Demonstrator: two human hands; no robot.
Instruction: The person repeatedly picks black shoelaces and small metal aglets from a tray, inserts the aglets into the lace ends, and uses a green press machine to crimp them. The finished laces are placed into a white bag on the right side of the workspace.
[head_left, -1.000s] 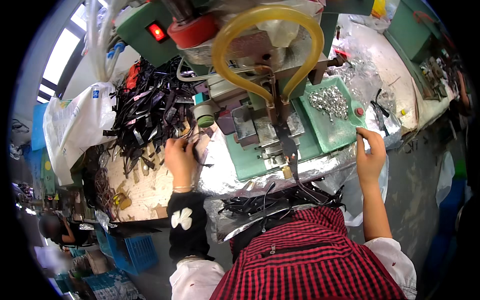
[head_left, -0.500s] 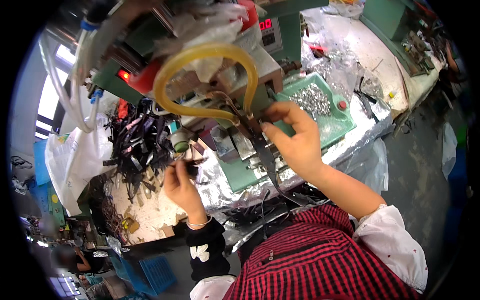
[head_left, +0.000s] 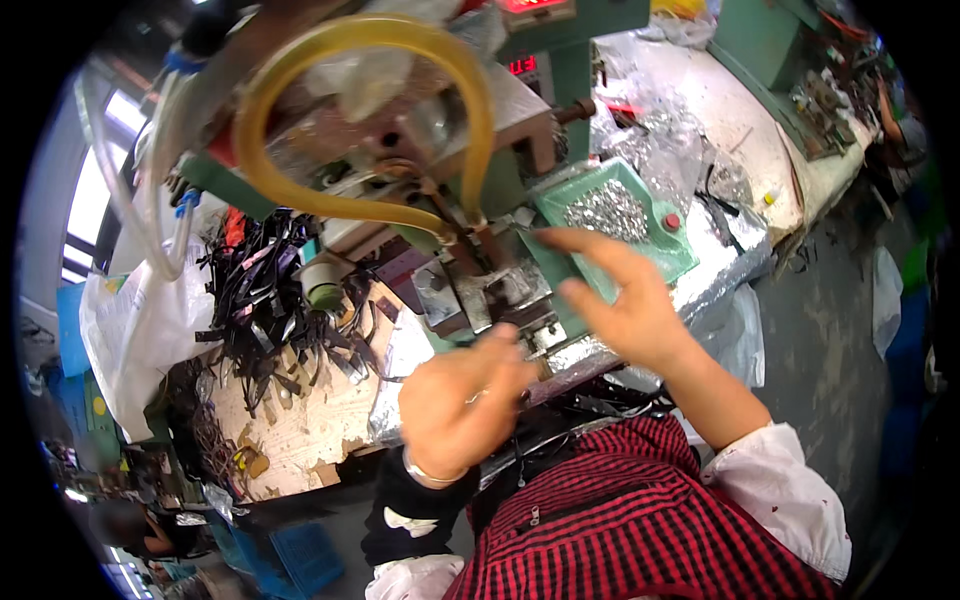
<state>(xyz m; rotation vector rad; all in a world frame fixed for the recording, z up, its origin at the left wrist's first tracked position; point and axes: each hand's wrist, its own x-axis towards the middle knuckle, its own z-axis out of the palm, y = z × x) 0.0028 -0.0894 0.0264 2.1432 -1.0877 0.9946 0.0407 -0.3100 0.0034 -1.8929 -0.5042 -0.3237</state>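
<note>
Machine [head_left: 440,150] fills the upper middle of your view, green-bodied, with a thick yellow hose [head_left: 300,130] looping across its front down to the metal block [head_left: 480,295] at its base. It stands on a foil-covered surface [head_left: 720,270] that runs off to your right. On your left a heap of black straps [head_left: 270,300] lies spread over a worn wooden board [head_left: 310,430], beside a white plastic bag [head_left: 140,330]. A green tray [head_left: 670,260] sits right of the block, holding a pile of small silver metal parts [head_left: 607,208]. Your right hand [head_left: 625,300] hovers spread and released, fingers pointing at the tray's near edge, gripping nothing. Your left hand [head_left: 460,405] is curled just below the block, fingertips pinched together at its front edge; whether they clasp a small piece you cannot tell through the blur. A thin bracelet [head_left: 430,472] circles that wrist.
</note>
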